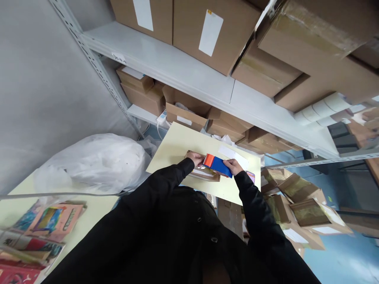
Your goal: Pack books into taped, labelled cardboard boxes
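My right hand (233,166) is wrapped round the blue end of a packing tape dispenser (219,165), whose orange head points left. Below the dispenser lies a small brown cardboard box (211,176) on the pale yellow tabletop (180,138), partly hidden by the dispenser and my hands. My left hand (195,158) is at the box's left end, close to the orange head, with its fingers pressed together. Something shiny shows just below those fingers, too small to make out fully. A white paper sheet (233,157) lies behind the dispenser.
A phone (251,176) lies by my right forearm. Metal shelving (189,75) with cardboard boxes (207,35) rises beyond the table. At left are a white plastic bag (100,161) and colourful packages (56,221). Open cartons (308,201) stand on the floor at right.
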Demonstrator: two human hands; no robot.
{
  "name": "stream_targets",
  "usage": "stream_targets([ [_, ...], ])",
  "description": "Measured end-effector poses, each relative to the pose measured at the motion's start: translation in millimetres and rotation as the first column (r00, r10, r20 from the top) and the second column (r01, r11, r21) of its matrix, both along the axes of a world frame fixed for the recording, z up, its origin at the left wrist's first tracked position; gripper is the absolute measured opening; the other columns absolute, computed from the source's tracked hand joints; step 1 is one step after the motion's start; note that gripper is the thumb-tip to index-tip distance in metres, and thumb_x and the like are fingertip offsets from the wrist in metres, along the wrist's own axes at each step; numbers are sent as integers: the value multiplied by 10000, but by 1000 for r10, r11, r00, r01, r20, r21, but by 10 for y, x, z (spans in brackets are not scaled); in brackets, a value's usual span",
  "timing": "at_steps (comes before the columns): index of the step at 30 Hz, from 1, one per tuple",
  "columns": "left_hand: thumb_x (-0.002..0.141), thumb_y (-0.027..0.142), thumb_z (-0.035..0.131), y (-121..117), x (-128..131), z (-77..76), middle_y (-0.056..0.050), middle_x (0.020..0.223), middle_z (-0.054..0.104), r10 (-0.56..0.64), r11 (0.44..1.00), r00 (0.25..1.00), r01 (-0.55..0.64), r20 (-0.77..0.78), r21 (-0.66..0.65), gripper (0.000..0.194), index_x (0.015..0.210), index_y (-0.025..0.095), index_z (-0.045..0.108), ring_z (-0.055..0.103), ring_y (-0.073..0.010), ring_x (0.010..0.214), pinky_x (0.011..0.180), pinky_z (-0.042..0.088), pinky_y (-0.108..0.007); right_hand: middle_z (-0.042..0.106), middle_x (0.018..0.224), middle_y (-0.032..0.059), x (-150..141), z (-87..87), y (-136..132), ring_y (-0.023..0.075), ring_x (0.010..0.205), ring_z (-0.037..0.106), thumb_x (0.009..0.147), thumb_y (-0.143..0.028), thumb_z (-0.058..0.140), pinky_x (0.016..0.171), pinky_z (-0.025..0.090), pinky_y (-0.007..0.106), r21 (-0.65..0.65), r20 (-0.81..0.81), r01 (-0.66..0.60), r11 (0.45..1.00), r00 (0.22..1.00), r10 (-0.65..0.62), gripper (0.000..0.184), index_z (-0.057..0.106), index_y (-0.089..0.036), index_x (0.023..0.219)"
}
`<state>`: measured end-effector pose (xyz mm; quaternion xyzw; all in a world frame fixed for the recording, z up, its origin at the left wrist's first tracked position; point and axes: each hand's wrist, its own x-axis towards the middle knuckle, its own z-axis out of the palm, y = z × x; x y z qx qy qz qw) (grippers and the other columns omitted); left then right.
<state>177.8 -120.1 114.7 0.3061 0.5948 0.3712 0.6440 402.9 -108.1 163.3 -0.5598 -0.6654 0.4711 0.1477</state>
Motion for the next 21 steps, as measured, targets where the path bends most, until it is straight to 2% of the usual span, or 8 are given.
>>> stream_targets([
  [4, 613, 202, 767, -3, -184, 51, -21, 561, 652, 47, 999, 999, -48, -25, -15, 130, 652, 122, 673, 615, -129, 500, 538, 546, -254, 393, 432, -34, -57, 65, 5, 90, 442, 352, 718, -700, 468, 460, 291, 249, 50, 108, -43, 998, 993, 38, 573, 445, -182, 473],
  [7, 586, 208, 787, -16, -566, 29, -25, 539, 643, 113, 993, 991, -114, -70, -9, 164, 648, 117, 666, 610, -120, 496, 527, 530, -236, 431, 453, -20, -28, 150, -4, 103, 468, 385, 742, -674, 453, 488, 319, 254, 98, 222, -75, 992, 974, 52, 561, 486, -177, 485],
  [10, 554, 227, 811, -14, -984, -92, -22, 507, 621, 177, 983, 972, -181, -155, -11, 217, 634, 107, 648, 605, -124, 488, 517, 520, -239, 499, 489, 5, 37, 209, -20, 123, 503, 442, 766, -655, 430, 522, 350, 260, 117, 332, -88, 989, 942, 45, 555, 534, -174, 509],
  [12, 572, 232, 800, -16, -1123, -223, -10, 479, 595, 197, 979, 956, -205, -219, -14, 214, 628, 106, 636, 595, -127, 472, 518, 519, -251, 513, 490, 17, 54, 218, -24, 135, 514, 464, 770, -657, 418, 533, 356, 266, 128, 397, -99, 987, 917, 40, 563, 531, -179, 496],
  [14, 609, 231, 775, -28, -1098, -369, -8, 486, 591, 192, 979, 942, -202, -276, -8, 186, 641, 111, 638, 604, -139, 492, 550, 531, -273, 522, 492, 25, 40, 211, -22, 144, 524, 481, 772, -663, 405, 542, 359, 270, 135, 438, -102, 986, 898, 33, 572, 526, -183, 486],
  [16, 662, 227, 739, -54, -952, -500, -26, 563, 628, 167, 985, 930, -171, -328, 17, 139, 667, 120, 650, 636, -159, 584, 636, 545, -295, 533, 501, 31, 15, 199, -16, 148, 528, 491, 776, -668, 392, 551, 363, 271, 134, 453, -92, 987, 891, 22, 580, 533, -185, 488],
  [18, 745, 246, 682, -93, -770, -595, -55, 747, 672, 138, 990, 913, -127, -384, 54, 126, 767, 123, 665, 651, -176, 750, 749, 537, -316, 540, 507, 34, -4, 191, -13, 147, 526, 493, 778, -671, 382, 556, 366, 271, 135, 455, -78, 988, 891, 9, 587, 543, -183, 493],
  [21, 862, 321, 565, -156, -595, -669, -83, 1094, 606, 121, 991, 874, -80, -470, 107, 280, 1078, 145, 592, 596, -192, 965, 839, 508, -385, 526, 492, 32, -12, 191, -15, 145, 516, 487, 776, -676, 377, 549, 364, 269, 126, 455, -67, 990, 891, 2, 596, 543, -182, 487],
])
